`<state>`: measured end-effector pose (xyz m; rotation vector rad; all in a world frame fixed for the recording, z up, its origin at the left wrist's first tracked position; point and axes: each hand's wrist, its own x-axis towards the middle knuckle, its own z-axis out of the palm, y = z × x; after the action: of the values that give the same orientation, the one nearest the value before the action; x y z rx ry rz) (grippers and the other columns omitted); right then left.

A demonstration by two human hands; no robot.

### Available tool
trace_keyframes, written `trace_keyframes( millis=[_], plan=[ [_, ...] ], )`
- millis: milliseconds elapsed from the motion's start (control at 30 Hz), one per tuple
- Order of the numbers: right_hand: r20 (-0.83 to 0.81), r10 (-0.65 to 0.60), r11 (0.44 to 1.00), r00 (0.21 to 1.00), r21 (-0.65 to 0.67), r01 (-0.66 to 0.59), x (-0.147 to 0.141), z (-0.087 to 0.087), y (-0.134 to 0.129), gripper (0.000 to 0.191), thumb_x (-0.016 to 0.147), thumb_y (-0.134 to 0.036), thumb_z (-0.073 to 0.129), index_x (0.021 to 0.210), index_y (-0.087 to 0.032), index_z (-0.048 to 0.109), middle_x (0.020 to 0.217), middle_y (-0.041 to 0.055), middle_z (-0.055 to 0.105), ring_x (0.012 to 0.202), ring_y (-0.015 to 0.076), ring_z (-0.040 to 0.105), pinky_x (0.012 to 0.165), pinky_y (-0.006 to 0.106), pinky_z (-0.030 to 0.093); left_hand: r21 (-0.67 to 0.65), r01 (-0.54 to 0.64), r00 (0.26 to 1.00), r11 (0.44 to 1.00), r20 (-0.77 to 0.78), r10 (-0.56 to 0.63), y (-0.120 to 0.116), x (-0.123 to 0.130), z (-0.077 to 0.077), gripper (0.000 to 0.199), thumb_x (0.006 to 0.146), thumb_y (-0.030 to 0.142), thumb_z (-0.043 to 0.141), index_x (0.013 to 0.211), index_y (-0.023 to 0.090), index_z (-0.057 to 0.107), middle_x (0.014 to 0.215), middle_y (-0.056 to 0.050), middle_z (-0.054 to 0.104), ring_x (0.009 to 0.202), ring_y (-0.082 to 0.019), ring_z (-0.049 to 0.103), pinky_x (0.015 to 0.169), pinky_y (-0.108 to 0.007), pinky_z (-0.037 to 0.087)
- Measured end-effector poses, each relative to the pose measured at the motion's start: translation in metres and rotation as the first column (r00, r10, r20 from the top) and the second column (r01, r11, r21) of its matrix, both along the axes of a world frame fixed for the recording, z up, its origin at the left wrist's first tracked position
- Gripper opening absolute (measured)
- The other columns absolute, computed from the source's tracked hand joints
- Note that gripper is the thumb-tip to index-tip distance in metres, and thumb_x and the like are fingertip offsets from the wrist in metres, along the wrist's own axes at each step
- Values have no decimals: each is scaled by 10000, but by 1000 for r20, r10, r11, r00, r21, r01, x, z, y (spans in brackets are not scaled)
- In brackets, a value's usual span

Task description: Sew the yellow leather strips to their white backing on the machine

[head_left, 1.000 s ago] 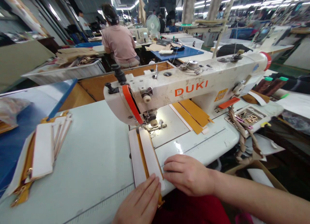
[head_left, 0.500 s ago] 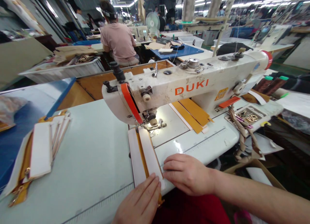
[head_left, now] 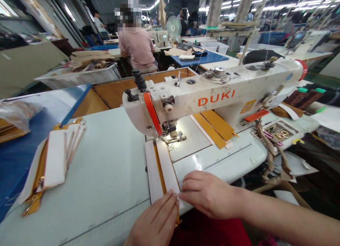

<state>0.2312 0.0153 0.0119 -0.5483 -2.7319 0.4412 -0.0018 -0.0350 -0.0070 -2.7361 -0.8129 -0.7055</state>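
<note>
White-and-mustard flat strips [head_left: 55, 161] are lying at 9 o'clock; open left hand [head_left: 157, 218] is resting flat on the long white mustard-centred panel [head_left: 169, 162], 6 o'clock from the white sewing machine [head_left: 212, 93]; right hand [head_left: 208, 193] is curling at the panel's 4-o'clock edge, grip indiscernible.

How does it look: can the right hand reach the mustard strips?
Probably yes: nothing seems to stand between the right hand and the mustard strips, though the sewing machine hides their far ends.

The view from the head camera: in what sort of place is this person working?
Probably a sewing workshop or factory: a white sewing machine marked DUKI, brown thread spools with green tops, and another white sewing machine behind.
</note>
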Motion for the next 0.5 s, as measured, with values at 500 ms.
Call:
trace_keyframes(
  millis=[500],
  plan=[
    [99, 39, 990, 994, 134, -53, -6, 15, 4, 166, 955, -166, 472, 872, -142, 614, 842, 39, 592, 835, 193, 462, 821, 337, 378, 20, -33, 999, 999, -29, 34, 7, -5, -2, 323, 898, 97, 395, 1062, 149, 668, 1069, -77, 721, 1076, -189, 642, 919, -277, 516]
  ],
)
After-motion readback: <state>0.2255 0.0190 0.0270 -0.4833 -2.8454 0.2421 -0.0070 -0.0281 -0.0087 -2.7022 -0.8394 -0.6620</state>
